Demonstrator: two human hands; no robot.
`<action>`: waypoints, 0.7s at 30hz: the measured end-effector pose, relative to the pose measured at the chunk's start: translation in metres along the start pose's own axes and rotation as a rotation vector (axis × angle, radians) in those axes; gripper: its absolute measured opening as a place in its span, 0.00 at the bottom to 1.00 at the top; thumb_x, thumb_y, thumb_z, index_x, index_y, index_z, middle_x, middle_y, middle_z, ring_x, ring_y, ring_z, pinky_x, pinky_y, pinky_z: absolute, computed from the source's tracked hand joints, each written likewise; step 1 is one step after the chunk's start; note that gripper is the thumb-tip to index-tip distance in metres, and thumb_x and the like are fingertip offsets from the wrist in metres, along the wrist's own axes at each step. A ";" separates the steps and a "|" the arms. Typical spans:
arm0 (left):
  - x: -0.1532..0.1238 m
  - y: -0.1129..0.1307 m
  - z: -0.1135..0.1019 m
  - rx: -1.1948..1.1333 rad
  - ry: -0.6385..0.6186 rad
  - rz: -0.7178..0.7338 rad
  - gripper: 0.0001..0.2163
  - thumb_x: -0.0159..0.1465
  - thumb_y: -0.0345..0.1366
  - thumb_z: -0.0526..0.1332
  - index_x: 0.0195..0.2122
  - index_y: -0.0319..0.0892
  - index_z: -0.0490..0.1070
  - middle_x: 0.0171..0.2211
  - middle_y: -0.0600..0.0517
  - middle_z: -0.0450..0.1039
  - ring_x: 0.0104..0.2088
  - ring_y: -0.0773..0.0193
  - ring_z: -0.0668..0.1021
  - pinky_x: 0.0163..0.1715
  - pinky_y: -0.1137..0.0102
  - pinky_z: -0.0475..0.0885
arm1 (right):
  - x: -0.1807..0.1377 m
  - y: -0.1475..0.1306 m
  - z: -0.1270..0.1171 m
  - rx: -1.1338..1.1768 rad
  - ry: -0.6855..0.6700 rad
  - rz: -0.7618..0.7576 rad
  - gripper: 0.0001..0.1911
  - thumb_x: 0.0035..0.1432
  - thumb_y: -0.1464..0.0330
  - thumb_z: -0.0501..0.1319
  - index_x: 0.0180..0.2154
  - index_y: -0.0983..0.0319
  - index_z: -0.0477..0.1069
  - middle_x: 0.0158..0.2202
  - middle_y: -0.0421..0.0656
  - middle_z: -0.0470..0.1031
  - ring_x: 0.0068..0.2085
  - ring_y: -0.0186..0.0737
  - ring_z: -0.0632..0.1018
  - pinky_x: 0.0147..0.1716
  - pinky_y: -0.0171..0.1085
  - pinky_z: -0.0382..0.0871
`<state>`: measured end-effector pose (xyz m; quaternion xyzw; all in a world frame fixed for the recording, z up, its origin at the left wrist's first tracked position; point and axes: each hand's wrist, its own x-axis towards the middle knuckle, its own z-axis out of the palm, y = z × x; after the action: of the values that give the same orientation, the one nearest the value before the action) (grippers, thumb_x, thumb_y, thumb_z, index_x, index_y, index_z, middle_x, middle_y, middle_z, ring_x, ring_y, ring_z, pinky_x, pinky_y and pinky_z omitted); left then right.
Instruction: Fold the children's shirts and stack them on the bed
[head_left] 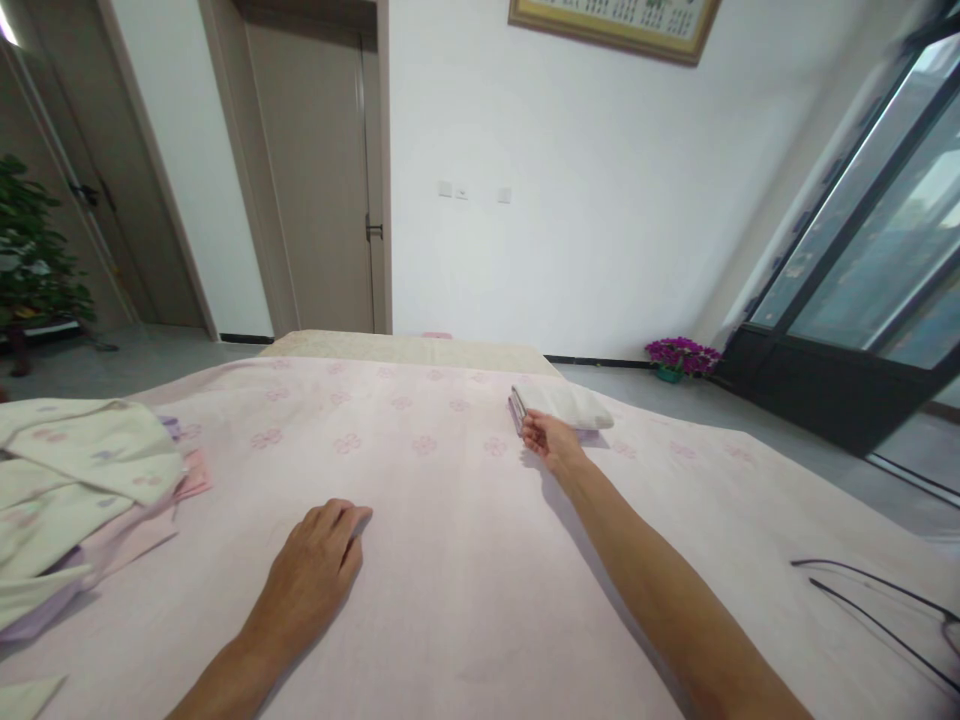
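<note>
A pale pink sheet with a faint flower print covers the bed in front of me. My left hand lies flat on it, palm down, fingers together and stretched out, holding nothing. My right arm reaches far forward, and my right hand touches the near edge of a small folded stack of white and lilac cloth at the far side of the bed. Its fingers curl against the stack's edge; whether they grip it is unclear.
A loose heap of cream and pink flowered cloth lies at the left edge. A thin black cable runs over the sheet at right. Beyond the bed are a door, a potted plant, purple flowers and a glass door.
</note>
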<state>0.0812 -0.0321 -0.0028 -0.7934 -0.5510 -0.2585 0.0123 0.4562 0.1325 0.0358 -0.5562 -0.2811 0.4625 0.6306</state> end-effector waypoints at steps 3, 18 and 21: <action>0.000 0.000 0.000 0.002 -0.001 0.002 0.14 0.66 0.32 0.50 0.49 0.45 0.71 0.44 0.48 0.70 0.45 0.56 0.72 0.48 0.58 0.67 | 0.011 -0.021 -0.006 -0.199 0.078 -0.379 0.14 0.54 0.74 0.59 0.43 0.61 0.73 0.48 0.46 0.76 0.51 0.41 0.74 0.53 0.43 0.68; 0.002 0.003 -0.002 0.037 -0.029 -0.007 0.15 0.66 0.30 0.49 0.49 0.42 0.71 0.44 0.47 0.70 0.45 0.57 0.72 0.49 0.60 0.67 | 0.035 0.015 -0.033 -1.507 0.146 -0.694 0.29 0.68 0.59 0.48 0.64 0.65 0.57 0.67 0.55 0.54 0.68 0.59 0.53 0.63 0.59 0.41; 0.001 0.003 -0.001 0.038 -0.020 -0.006 0.15 0.66 0.30 0.50 0.49 0.42 0.71 0.44 0.47 0.70 0.45 0.57 0.72 0.48 0.61 0.67 | 0.014 0.028 -0.024 -1.574 0.256 -0.784 0.29 0.68 0.60 0.45 0.66 0.67 0.53 0.69 0.56 0.49 0.68 0.57 0.50 0.64 0.57 0.39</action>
<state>0.0836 -0.0324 -0.0003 -0.7939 -0.5582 -0.2401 0.0211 0.4757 0.1332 0.0014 -0.7397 -0.6152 -0.1796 0.2052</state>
